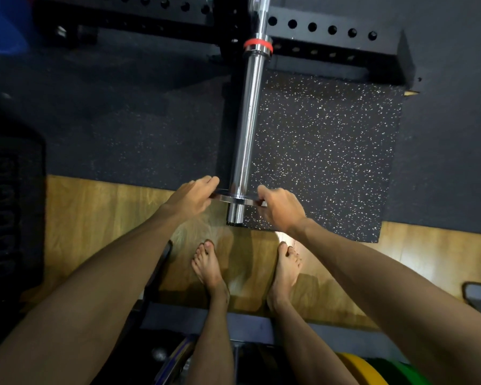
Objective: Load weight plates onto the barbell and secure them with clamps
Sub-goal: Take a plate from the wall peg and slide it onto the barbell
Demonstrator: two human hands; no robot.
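Note:
A chrome barbell sleeve [249, 126] runs from the black rack at the top down toward me, with an orange ring [258, 45] at its collar. A small thin metal weight plate [235, 197] sits on the sleeve close to its near end. My left hand [193, 197] grips the plate's left edge. My right hand [279, 208] grips its right edge. Both arms reach forward from the bottom corners. No clamp is visible.
The black rack's drilled beam [321, 29] crosses the top. A speckled rubber mat [325, 151] lies under the sleeve on the wooden floor [100, 212]. My bare feet [211, 269] stand below the sleeve end. Yellow [361, 369] and green plates [400, 373] are stacked at bottom right.

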